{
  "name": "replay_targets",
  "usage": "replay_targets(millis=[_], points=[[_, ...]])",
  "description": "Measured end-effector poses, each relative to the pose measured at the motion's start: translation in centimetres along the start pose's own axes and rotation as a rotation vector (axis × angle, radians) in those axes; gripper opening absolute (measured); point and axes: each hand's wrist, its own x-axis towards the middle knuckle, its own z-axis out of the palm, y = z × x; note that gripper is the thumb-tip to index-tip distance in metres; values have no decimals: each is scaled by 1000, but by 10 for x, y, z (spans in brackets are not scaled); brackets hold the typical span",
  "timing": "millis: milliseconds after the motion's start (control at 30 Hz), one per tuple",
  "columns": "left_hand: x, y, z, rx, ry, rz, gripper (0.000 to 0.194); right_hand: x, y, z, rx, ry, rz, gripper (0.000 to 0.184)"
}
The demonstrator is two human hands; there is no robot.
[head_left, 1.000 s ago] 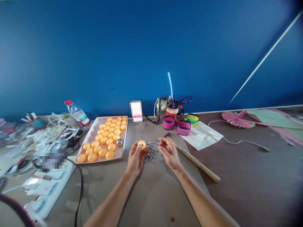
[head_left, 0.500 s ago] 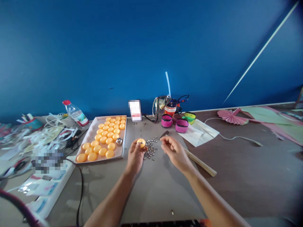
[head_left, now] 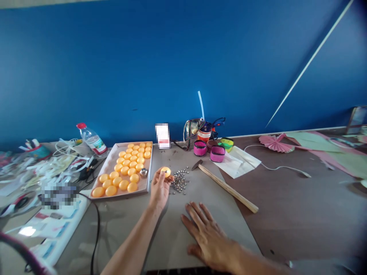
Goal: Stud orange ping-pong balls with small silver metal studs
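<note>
My left hand (head_left: 159, 188) is raised over the table and pinches an orange half-shell (head_left: 165, 172) by its edge; something small and dark sits in the shell. Just right of it lies a heap of small steel balls (head_left: 179, 181). My right hand (head_left: 208, 235) rests flat on the grey mat (head_left: 177, 225) near the front edge, fingers spread, holding nothing. A tray (head_left: 109, 167) left of my left hand carries several rows of orange half-shells and one metal cup (head_left: 143, 172).
A wooden-handled hammer (head_left: 226, 186) lies right of the balls. Pink and green rolls (head_left: 212, 149) and a tool can stand at the back. A water bottle (head_left: 92, 139), cables and plastic parts crowd the left. White paper, a cord and pink paper fans lie right.
My right hand has drawn back from beside the balls to the near edge and flattened on the mat. The left hand keeps the orange shell, shifted slightly left.
</note>
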Motion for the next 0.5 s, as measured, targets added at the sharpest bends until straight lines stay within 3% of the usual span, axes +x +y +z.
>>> replay_targets(millis=[133,333,500], points=[[2,1,-2,-10,15,12,26,41,16,2,-21,34,56,66],[4,1,-4,-22,49,14,26,108,47,6,-150,187,280,64],[5,1,-5,-15,41,26,27,136,62,5,-199,257,346,64]])
